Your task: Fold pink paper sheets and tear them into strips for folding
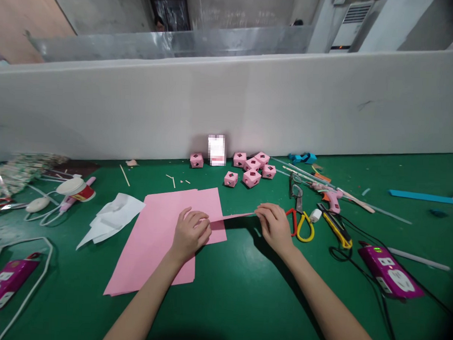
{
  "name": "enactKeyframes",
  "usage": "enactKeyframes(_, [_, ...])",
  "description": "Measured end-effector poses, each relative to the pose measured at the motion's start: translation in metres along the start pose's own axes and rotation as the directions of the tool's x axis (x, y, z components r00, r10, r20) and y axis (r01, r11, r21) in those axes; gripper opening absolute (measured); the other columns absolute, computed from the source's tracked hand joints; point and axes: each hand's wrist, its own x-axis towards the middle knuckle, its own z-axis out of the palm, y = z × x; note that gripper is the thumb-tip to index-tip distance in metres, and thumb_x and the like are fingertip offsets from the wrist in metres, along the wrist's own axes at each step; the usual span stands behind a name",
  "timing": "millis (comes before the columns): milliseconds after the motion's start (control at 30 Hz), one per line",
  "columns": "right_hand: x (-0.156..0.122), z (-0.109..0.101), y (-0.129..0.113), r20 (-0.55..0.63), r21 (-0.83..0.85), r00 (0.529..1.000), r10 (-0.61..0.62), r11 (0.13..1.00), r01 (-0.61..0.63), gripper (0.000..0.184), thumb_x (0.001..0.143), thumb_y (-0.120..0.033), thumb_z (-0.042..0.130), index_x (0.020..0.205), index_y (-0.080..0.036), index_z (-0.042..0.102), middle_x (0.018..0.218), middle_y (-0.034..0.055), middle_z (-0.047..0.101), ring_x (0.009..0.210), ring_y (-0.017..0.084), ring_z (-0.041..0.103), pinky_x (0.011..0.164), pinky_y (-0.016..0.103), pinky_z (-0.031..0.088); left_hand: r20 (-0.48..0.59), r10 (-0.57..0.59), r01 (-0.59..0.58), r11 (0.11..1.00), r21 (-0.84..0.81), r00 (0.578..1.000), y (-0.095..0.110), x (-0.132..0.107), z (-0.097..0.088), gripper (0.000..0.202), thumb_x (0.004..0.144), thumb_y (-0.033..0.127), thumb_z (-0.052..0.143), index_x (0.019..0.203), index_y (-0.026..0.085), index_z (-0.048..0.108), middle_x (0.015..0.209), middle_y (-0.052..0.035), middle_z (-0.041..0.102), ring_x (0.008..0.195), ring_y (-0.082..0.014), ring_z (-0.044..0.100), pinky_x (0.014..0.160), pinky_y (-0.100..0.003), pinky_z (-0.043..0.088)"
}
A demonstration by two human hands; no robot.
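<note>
A narrow strip of pink paper (235,216) stretches between my two hands, seen nearly edge-on above the green table. Its left end is pinched in my left hand (191,232), which is over the stacked pink sheets (155,237). At the other end, the fingertips of my right hand (275,227) are closed on the paper, above bare table and left of the scissors (300,212). Beyond the hands stand several small pink folded paper cubes (252,178) with dark diamond-shaped openings.
Crumpled white paper (113,218) and a paper cup (76,188) lie left. On the right are a pink glue gun (334,199), a yellow utility knife (338,227) and a purple power strip (390,271) with cords. A white partition (139,112) borders the back.
</note>
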Motion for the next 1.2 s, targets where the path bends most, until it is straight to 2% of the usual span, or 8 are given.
enactKeyframes(200, [0.001, -0.004, 0.007, -0.098, 0.068, 0.991, 0.094, 0.994, -0.087, 0.014, 0.096, -0.019, 0.05, 0.1, -0.021, 0.063, 0.102, 0.0096, 0.067, 0.099, 0.024, 0.061, 0.087, 0.041, 0.049, -0.041, -0.051, 0.052, 0.998, 0.032, 0.998, -0.006, -0.002, 0.002, 0.01, 0.084, 0.012, 0.059, 0.084, 0.02, 0.064, 0.09, -0.0036, 0.072, 0.091, -0.0208, 0.065, 0.102, -0.046, 0.038])
enactKeyframes(367, [0.004, -0.002, 0.004, -0.079, 0.328, 0.912, 0.403, 0.874, -0.358, 0.019, 0.097, -0.034, 0.053, 0.094, -0.02, 0.065, 0.091, 0.0065, 0.065, 0.081, 0.02, 0.06, 0.072, 0.033, 0.048, 0.0, -0.202, 0.2, 0.971, -0.133, 0.979, -0.004, -0.001, 0.007, 0.011, 0.09, 0.019, 0.058, 0.093, 0.021, 0.068, 0.096, -0.0054, 0.072, 0.095, -0.0218, 0.064, 0.095, -0.043, 0.044])
enactKeyframes(433, [0.004, 0.004, -0.004, 0.024, 0.491, 0.829, 0.559, 0.716, -0.497, 0.024, 0.093, -0.042, 0.058, 0.094, -0.019, 0.066, 0.089, 0.0046, 0.065, 0.074, 0.017, 0.057, 0.066, 0.029, 0.046, 0.09, -0.258, 0.273, 0.928, -0.253, 0.962, -0.001, -0.001, 0.009, 0.018, 0.093, 0.026, 0.057, 0.106, 0.022, 0.068, 0.106, -0.0065, 0.072, 0.102, -0.0226, 0.063, 0.093, -0.042, 0.047])
enactKeyframes(533, [0.0, 0.016, -0.021, 0.295, 0.687, 0.657, 0.694, 0.325, -0.65, 0.033, 0.085, -0.051, 0.066, 0.096, -0.02, 0.066, 0.085, 0.0015, 0.064, 0.067, 0.013, 0.053, 0.059, 0.025, 0.043, 0.228, -0.335, 0.403, 0.812, -0.422, 0.914, 0.007, -0.001, 0.013, 0.035, 0.092, 0.039, 0.061, 0.123, 0.023, 0.062, 0.122, -0.0084, 0.068, 0.114, -0.0244, 0.061, 0.096, -0.042, 0.049])
enactKeyframes(633, [-0.007, 0.026, -0.04, 0.621, 0.66, 0.496, 0.607, -0.065, -0.748, 0.042, 0.076, -0.055, 0.075, 0.099, -0.021, 0.065, 0.077, -0.0016, 0.062, 0.059, 0.011, 0.05, 0.055, 0.023, 0.042, 0.311, -0.419, 0.522, 0.667, -0.532, 0.853, 0.014, -0.002, 0.016, 0.046, 0.089, 0.05, 0.062, 0.122, 0.019, 0.062, 0.121, -0.0119, 0.068, 0.112, -0.0279, 0.064, 0.093, -0.043, 0.051])
enactKeyframes(700, [-0.011, 0.03, -0.05, 0.741, 0.591, 0.438, 0.509, -0.183, -0.786, 0.045, 0.072, -0.053, 0.078, 0.101, -0.021, 0.065, 0.075, -0.0022, 0.062, 0.058, 0.01, 0.051, 0.055, 0.023, 0.044, 0.356, -0.453, 0.574, 0.581, -0.577, 0.817, 0.018, -0.004, 0.017, 0.048, 0.089, 0.057, 0.057, 0.114, 0.016, 0.065, 0.114, -0.0136, 0.071, 0.107, -0.0294, 0.066, 0.09, -0.045, 0.052])
enactKeyframes(800, [-0.014, 0.031, -0.059, 0.799, 0.526, 0.416, 0.434, -0.169, -0.834, 0.046, 0.07, -0.052, 0.081, 0.099, -0.019, 0.065, 0.072, -0.0027, 0.062, 0.058, 0.01, 0.052, 0.056, 0.023, 0.044, 0.396, -0.477, 0.611, 0.489, -0.622, 0.785, 0.02, -0.007, 0.018, 0.055, 0.09, 0.064, 0.05, 0.109, 0.015, 0.066, 0.11, -0.0147, 0.072, 0.105, -0.0302, 0.067, 0.09, -0.045, 0.052])
enactKeyframes(1200, [-0.023, 0.04, -0.063, 0.792, 0.534, 0.537, 0.291, 0.096, -0.84, 0.055, 0.072, -0.062, 0.074, 0.101, -0.017, 0.062, 0.062, -0.0072, 0.051, 0.054, 0.008, 0.044, 0.054, 0.022, 0.036, 0.493, -0.413, 0.611, 0.231, -0.757, 0.766, 0.025, -0.004, 0.015, 0.075, 0.086, 0.06, 0.062, 0.147, 0.023, 0.037, 0.142, -0.0171, 0.054, 0.125, -0.0301, 0.056, 0.099, -0.045, 0.049])
